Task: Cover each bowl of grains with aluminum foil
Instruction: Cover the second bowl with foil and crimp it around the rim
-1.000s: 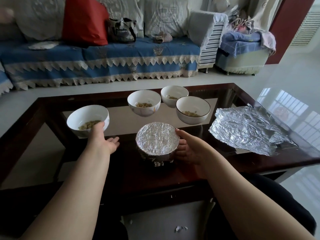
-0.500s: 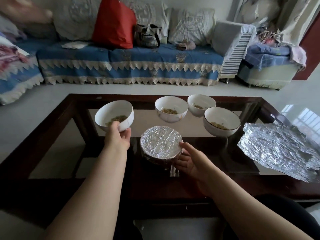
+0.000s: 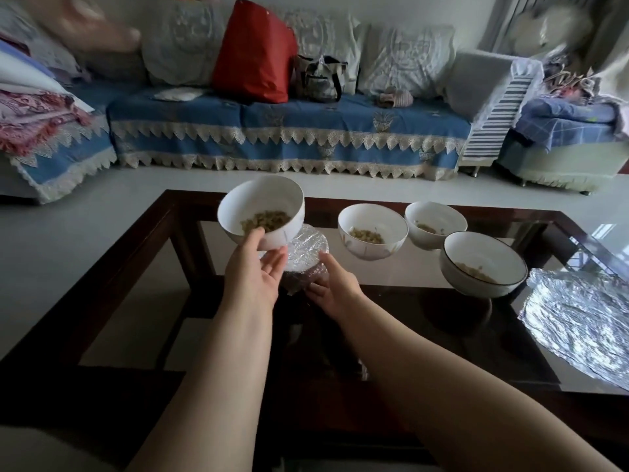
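Left hand (image 3: 253, 267) holds an open bowl (image 3: 261, 212) tilted above the foiled bowl (image 3: 304, 253), thumb on rim. Right hand (image 3: 332, 289) grips the foiled bowl on the surface (image 3: 425, 335). Risk: more tilt could spill grains; a knock could dent foil.

Single view only, from the camera on my head: wide-angle, facing forward and tilted down over my forearms onto the bench (image 3: 510, 335). My hands sit close, mid-frame. The upper frame takes in the sofa (image 3: 289, 131) across the floor. Edges curve with lens distortion.
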Available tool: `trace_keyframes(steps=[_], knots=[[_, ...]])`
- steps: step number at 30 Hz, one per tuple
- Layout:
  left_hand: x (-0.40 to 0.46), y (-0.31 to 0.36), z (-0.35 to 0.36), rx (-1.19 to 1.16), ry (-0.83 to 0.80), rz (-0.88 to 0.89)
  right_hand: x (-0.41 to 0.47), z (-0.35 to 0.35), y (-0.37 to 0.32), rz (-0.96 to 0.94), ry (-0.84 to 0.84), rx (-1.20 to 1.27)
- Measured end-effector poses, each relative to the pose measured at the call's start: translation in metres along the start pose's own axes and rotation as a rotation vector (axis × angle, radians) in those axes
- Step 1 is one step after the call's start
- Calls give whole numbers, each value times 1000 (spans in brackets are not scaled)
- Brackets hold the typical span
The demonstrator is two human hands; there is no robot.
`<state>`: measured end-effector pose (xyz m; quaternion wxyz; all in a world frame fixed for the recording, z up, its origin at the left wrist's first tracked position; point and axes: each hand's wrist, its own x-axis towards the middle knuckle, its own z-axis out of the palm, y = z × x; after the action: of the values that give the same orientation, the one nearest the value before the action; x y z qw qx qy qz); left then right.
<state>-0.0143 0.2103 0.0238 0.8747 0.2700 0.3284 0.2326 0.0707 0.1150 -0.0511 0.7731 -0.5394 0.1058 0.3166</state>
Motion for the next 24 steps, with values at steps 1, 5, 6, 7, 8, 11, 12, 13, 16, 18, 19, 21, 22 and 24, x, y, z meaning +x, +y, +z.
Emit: trace_keyframes(steps=[1, 5, 6, 7, 8, 11, 12, 13, 16, 18, 19, 21, 22, 24], knots=[[1, -3, 0, 1, 3, -5, 5, 8, -2, -9, 0, -2], [9, -4, -3, 20, -20, 2, 19, 25, -8, -15, -44, -18], [10, -2, -3, 43, -31, 9, 19, 26, -9, -16, -65, -23], [11, -1, -3, 69, -42, 14, 18, 24, -10, -12, -84, -33], [11, -1, -3, 97, -55, 16, 17, 20, -9, -3, -96, -42], [4, -3, -2, 214, -106, 0, 5, 1, -9, 20, -105, -65], [1, -5, -1, 263, -129, -15, -1, -7, -10, 16, -107, -83], [-4, -8, -1, 318, -154, -34, -7, -16, -11, 6, -104, -112], [-18, -23, 1, 498, -235, -108, -30, -46, -20, -23, -62, -181], [-26, -35, 1, 601, -287, -166, -50, -67, -32, -55, 29, -179], [-31, -41, 0, 648, -308, -190, -60, -79, -38, -75, 79, -179], [-38, -52, -1, 726, -358, -229, -83, -100, -51, -109, 156, -222], [-42, -57, -1, 757, -388, -246, -93, -112, -56, -117, 166, -248], [-47, -67, 0, 820, -444, -272, -110, -133, -63, -124, 176, -346]])
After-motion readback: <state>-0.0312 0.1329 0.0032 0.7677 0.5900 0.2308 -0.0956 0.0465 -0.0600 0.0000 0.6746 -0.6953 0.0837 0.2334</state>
